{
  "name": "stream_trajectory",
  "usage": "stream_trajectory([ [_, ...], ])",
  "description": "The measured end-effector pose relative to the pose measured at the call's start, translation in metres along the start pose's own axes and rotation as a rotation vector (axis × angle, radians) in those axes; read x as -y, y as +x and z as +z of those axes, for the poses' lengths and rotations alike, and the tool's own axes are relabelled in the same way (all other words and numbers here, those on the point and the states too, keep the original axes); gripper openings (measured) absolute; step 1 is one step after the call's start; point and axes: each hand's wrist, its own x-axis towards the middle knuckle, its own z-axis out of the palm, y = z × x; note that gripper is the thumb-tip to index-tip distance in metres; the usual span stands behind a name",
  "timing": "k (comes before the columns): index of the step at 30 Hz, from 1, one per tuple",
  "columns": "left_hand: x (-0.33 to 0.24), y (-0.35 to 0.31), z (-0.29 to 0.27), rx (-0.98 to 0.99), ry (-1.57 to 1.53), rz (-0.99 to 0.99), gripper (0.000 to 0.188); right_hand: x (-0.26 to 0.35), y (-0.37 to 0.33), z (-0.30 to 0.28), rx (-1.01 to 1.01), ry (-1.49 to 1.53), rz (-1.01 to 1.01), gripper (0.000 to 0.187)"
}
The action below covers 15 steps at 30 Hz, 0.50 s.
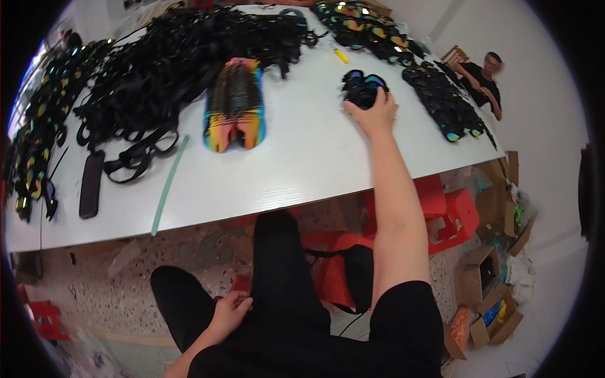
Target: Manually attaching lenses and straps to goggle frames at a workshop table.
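My right hand [375, 112] reaches out over the white table [302, 170] and rests on a small heap of black goggles with blue mirrored lenses [360, 87], fingers curled over them. My left hand [230, 310] lies low on my lap, against my black trousers, fingers bent with nothing visible in it. A stack of rainbow-coloured mirrored lenses [235, 107] stands on the table left of the right hand.
A big tangle of black straps [164, 69] covers the table's far left. More rows of goggles lie at the far middle [365, 28], right [444, 104] and left edge [38, 132]. A black phone [90, 184], a green strip [167, 184], red stools [447, 211], cardboard boxes [488, 296]; a seated person [482, 79].
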Motion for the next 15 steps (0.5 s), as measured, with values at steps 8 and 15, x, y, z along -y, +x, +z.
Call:
stream_trajectory([
  [8,-0.019,0.008,0.017,0.017,0.034,0.065,0.021,0.016,-0.016,-0.039,0.08,-0.058,0.102,0.124],
  [15,-0.087,-0.001,0.002,-0.226,0.469,0.754,0.032,0.003,-0.039,-0.025,-0.469,0.229,-0.304,0.077],
])
